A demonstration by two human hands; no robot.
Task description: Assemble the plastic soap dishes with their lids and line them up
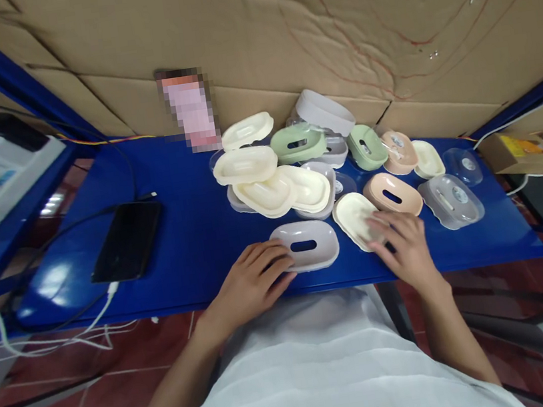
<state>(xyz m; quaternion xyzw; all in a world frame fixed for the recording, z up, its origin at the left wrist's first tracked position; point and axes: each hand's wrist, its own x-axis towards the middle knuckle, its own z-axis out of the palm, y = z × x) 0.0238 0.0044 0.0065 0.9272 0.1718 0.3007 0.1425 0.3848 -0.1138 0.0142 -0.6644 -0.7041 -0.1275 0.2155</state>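
My left hand (254, 276) is at the left end of a pale grey-lilac oval soap dish (323, 233) with a dark slot in its middle. Its fingers lie over the rim while the thumb is by the near side, gripping that end. To the right, my right hand (406, 245) has its fingers apart, with the fingertips over the right part of a cream oval tray (351, 216). The fingers hide part of this tray and look slightly blurred. Just behind that hand lies a peach slotted dish (394, 193).
Behind my hands, cream trays (265, 194), green slotted dishes (296, 144) and a grey-lilac oval piece (324, 112) lie heaped. A clear-lidded grey dish (453, 201) is at right. A black tablet (128, 240) with cables lies left on the blue table (196, 241). Cardboard (237, 33) stands behind.
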